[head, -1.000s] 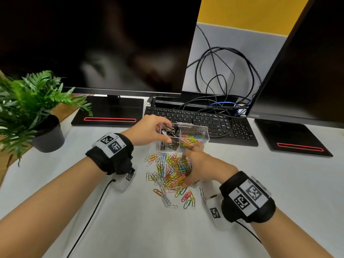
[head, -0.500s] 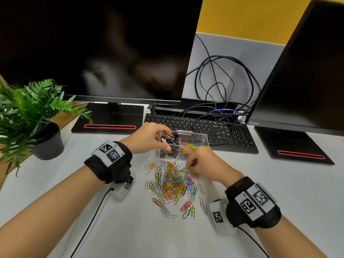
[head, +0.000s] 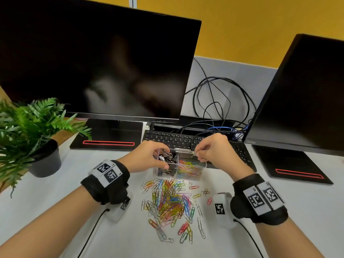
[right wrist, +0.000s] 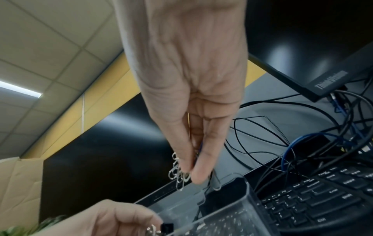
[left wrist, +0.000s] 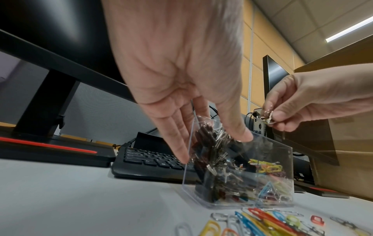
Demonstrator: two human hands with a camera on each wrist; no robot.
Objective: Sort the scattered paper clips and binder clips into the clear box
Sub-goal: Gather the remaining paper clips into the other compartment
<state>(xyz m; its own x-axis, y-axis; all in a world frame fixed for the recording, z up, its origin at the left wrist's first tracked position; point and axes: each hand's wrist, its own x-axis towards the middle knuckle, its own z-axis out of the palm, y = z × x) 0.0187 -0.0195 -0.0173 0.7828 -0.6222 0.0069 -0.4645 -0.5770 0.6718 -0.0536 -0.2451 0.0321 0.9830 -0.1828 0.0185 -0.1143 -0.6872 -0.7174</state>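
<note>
L hand (head: 147, 157) holds the clear box (head: 202, 165) by its left end, thumb on the near wall & fingers on the far wall, grip curled round that end; box sits flat on the white worktop (head: 55, 211), roughly mid-width, just in front of the black keyboard (head: 178, 139) toward the far edge. Box has 2 compartments: left one w/ black binder clips (head: 166, 157), right one w/ coloured paper clips (head: 188, 167). R hand (head: 214, 150) hovers over the box's far right part, thumb & fingertips in a narrow pinch on a small bunch of silver clips (head: 194, 153); they hang clear of the rim, above the box. In the R wrist view the same bunch (right wrist: 179, 173) dangles below the fingertips, blurred, so exact clip type is hard to tell. Loose pile of coloured paper clips (head: 169, 200) lies on the worktop just on the near side of the box, between the 2 wrists, w/ strays spread toward the near edge. Potted fern (head: 28, 133) stands by the left edge. 2 dark monitors at the far edge, left monitor (head: 93, 58) & right monitor (head: 307, 94), w/ tangled cables (head: 214, 101) between them.
</note>
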